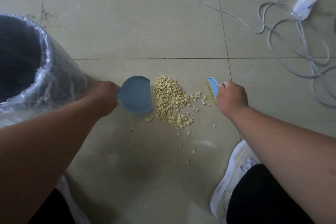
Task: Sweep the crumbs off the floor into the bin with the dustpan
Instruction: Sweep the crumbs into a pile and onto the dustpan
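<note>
Crumbs (171,101) in a pale yellow heap on the tiled floor (145,23), between the fingers of both hands.

The left hand (104,97) grips the handle of a blue dustpan (136,94), its fingers curled round it and mostly hidden from this view; the pan's open edge lies just beside the heap, on the side away from the left fingers; the right hand (231,96) holds a small blue brush (213,90) with yellow bristles, fingers wrapped about its handle, the bristles facing the crumbs and just short of the scattered outliers; a few stray bits lie nearer the person, below the heap; a bin (21,56) lined with clear plastic stands beyond the left fingers, at the far left; white cables (291,51) lie well beyond the right fingers; a white shoe (234,169) shows under the right forearm.
</note>
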Motion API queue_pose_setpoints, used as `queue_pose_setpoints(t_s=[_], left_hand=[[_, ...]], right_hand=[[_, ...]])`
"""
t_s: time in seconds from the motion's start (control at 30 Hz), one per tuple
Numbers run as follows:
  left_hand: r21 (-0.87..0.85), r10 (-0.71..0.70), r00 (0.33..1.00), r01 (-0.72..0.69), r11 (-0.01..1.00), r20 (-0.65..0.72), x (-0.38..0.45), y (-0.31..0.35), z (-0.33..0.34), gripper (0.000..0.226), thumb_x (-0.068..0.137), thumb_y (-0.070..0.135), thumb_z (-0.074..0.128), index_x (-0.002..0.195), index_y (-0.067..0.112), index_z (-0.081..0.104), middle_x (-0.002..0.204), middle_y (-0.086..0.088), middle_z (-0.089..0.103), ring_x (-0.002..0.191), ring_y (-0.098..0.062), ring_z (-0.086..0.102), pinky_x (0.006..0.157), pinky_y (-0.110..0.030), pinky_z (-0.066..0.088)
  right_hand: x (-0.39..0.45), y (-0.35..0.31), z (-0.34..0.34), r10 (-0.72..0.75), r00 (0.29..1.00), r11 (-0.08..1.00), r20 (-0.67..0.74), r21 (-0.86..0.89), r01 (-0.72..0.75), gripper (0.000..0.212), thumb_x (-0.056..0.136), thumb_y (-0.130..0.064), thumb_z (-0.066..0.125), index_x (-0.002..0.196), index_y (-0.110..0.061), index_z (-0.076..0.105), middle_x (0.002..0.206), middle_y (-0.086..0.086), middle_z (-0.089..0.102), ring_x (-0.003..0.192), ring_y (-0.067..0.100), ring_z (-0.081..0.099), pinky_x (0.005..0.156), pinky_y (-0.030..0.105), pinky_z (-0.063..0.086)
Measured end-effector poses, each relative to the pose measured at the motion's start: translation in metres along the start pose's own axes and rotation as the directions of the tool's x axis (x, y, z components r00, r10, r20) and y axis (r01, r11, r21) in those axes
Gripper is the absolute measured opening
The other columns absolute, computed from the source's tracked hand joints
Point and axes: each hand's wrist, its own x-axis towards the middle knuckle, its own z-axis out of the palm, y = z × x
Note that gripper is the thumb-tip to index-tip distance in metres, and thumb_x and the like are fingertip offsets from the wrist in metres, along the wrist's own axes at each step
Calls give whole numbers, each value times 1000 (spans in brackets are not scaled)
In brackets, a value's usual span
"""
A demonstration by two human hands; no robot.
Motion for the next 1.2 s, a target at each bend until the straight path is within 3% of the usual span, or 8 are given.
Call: queue_pose_setpoints(t_s=[0.2,0.37,0.47,0.6,0.8,0.93,1.03,1.2], left_hand=[[-41,25,999,-26,999,-22,-1,-8,2,49,79,-4,51,106,24,81,87,0,70,81,-27,66,70,-25,47],[-8,56,998,-56,998,-2,-5,-16,4,46,81,-3,51,104,26,80,92,-3,73,85,-29,66,74,-29,55],[-5,65,998,-65,998,-5,-4,-26,8,46,77,1,52,103,27,80,94,0,74,89,-27,67,78,-31,57],[-77,30,1000,-29,997,4,0,-33,14,39,78,0,56,96,24,80,84,2,70,79,-24,62,70,-27,48],[-110,71,997,-70,992,6,2,-37,16,34,86,2,60,106,19,82,108,-9,77,101,-34,67,87,-35,55],[-73,85,996,-82,994,31,-7,-32,16,40,79,2,56,101,23,82,89,-1,74,84,-26,64,76,-31,55],[-69,82,996,-80,994,32,-13,-29,15,41,75,2,55,96,25,81,83,0,73,76,-24,63,73,-31,57],[-81,64,998,-62,995,16,-19,-28,13,41,73,0,52,87,27,79,71,4,68,72,-25,66,68,-33,59]], right_hand=[[-24,-25,15,-20,999,992,43,128,15,42,104,-30,44,67,-12,39,76,12,54,75,35,50,66,35,34],[-41,-32,24,-16,999,974,40,226,7,40,104,-28,46,69,-9,43,65,5,47,68,31,44,55,38,26],[-42,-24,20,33,999,975,-2,222,-32,42,104,-26,46,66,-11,38,64,3,45,64,27,39,57,39,22],[-40,5,10,113,992,977,-59,188,-100,44,102,-22,46,63,-13,32,61,4,40,68,32,39,59,38,22],[-48,59,-4,215,975,973,-62,105,-208,37,103,-20,43,68,-7,43,65,5,44,76,35,48,66,35,29],[-66,64,5,228,973,972,-29,56,-227,36,104,-22,43,72,-6,50,83,19,59,88,40,59,72,33,34],[-81,40,16,143,989,989,21,20,-144,39,104,-17,42,65,-13,42,90,24,63,96,42,63,71,33,32],[-94,4,34,100,994,989,44,105,-104,38,105,-23,42,68,-14,42,95,24,67,89,39,60,70,33,33]])
